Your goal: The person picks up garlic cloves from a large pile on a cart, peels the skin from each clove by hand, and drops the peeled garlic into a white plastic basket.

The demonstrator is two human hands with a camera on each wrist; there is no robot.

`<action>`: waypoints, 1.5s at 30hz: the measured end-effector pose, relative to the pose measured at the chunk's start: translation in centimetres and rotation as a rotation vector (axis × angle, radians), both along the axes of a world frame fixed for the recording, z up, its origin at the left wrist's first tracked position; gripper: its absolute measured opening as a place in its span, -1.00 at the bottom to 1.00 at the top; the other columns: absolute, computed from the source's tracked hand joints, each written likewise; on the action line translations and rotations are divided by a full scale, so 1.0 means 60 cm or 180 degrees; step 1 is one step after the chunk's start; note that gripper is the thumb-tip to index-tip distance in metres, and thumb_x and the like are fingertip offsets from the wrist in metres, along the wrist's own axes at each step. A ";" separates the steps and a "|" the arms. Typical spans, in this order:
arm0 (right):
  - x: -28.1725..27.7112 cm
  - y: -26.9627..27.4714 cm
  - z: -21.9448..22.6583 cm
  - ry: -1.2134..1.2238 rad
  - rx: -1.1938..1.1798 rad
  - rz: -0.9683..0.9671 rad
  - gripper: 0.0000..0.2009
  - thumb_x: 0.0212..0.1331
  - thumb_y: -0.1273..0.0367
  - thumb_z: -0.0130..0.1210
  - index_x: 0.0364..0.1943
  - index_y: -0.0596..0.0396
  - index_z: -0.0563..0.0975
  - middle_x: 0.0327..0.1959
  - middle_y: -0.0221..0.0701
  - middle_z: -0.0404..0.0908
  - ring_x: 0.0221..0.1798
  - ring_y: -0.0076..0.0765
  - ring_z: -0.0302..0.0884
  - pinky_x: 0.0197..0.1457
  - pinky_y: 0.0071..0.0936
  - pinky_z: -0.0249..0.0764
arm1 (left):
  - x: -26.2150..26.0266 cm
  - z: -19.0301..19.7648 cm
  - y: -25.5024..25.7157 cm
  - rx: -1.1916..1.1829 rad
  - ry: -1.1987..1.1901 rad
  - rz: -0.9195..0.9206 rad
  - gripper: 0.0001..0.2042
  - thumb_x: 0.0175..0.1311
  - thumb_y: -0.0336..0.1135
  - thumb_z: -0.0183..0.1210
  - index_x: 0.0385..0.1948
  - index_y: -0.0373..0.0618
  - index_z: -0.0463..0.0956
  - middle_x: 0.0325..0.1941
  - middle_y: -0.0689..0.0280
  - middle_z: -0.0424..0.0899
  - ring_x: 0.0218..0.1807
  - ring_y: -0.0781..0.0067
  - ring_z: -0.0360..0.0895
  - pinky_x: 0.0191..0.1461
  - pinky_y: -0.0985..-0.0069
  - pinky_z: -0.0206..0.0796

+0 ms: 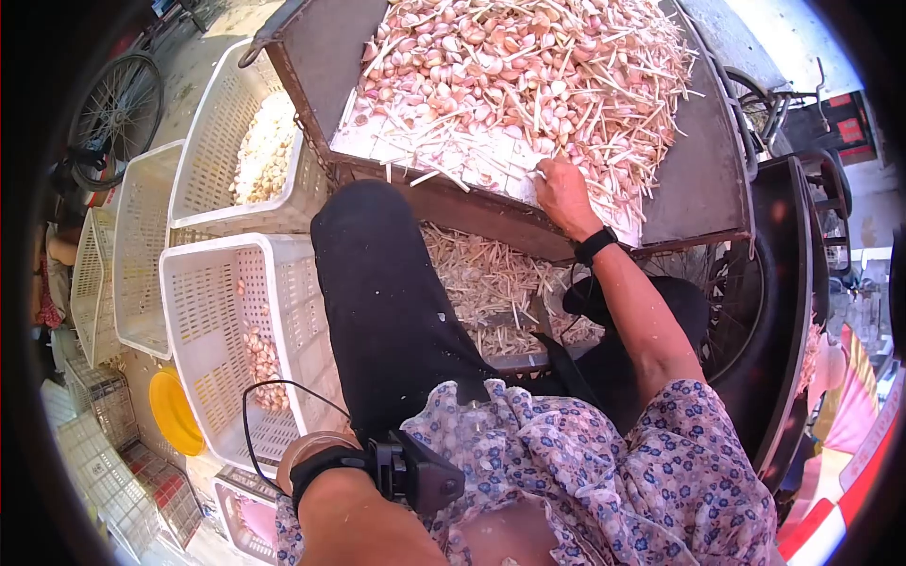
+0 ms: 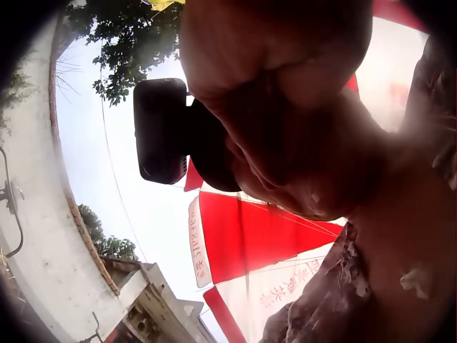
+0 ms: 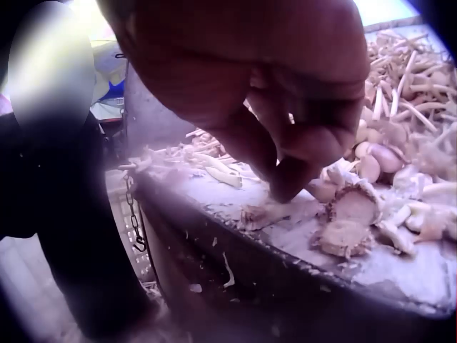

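Pink garlic cloves [image 1: 472,57] and pale cut stems [image 1: 613,80] are heaped on a dark-edged tray. At the heap's near edge my right hand [image 1: 564,196] reaches down. In the right wrist view, the thumb and fingers of my right hand [image 3: 285,171] pinch a small dry garlic scrap [image 3: 260,214] on the white surface, beside round root discs [image 3: 346,239]. My left hand [image 1: 311,447] is beside my left thigh, just past the wrist strap, its fingers hidden. The left wrist view shows it dark and blurred [image 2: 285,78].
At the left stand white plastic crates, one with peeled cloves [image 1: 264,151], one with pinkish cloves [image 1: 264,363]. A yellow basin [image 1: 176,411] is beside them. Stem scraps [image 1: 491,283] lie below the tray. A chain [image 3: 132,211] hangs at the tray's corner.
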State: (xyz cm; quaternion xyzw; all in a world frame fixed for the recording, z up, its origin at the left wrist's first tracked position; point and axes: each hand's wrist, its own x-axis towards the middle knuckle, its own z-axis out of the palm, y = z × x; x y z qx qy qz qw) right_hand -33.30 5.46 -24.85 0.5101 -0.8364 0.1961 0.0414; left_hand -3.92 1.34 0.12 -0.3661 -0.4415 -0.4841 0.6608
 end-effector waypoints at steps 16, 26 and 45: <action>0.143 0.114 0.227 -0.6533 -0.3230 0.1199 -0.79 0.06 0.56 0.09 -0.18 0.16 0.44 -0.33 -0.23 0.57 -0.40 -0.45 0.53 -0.50 -0.56 0.41 | 0.165 -0.232 -0.161 0.1976 -0.4108 0.2547 -0.83 0.21 -0.61 0.09 -0.17 -0.32 0.40 -0.21 0.10 0.61 -0.20 0.44 0.60 -0.15 0.59 0.48; 0.351 0.111 0.459 -0.5642 -0.2617 0.4056 -0.95 0.03 0.57 0.11 -0.44 0.33 0.51 -0.55 -0.30 0.46 -0.64 -0.45 0.39 -0.67 -0.57 0.27 | 0.291 -0.434 -0.195 0.2283 -0.5323 0.2578 -0.58 0.22 -0.55 0.04 0.14 -0.41 0.27 0.16 0.00 0.41 0.17 0.21 0.40 0.25 0.36 0.21; 0.446 0.076 0.494 -0.7095 -0.0931 0.2239 -0.88 0.06 0.67 0.07 -0.60 0.42 0.48 -0.61 -0.33 0.49 -0.69 -0.57 0.36 -0.74 -0.67 0.16 | 0.224 -0.260 -0.022 0.1599 -0.5132 0.2003 -0.79 0.11 -0.62 0.11 -0.20 -0.28 0.53 -0.26 0.15 0.65 -0.19 0.32 0.61 -0.08 0.50 0.40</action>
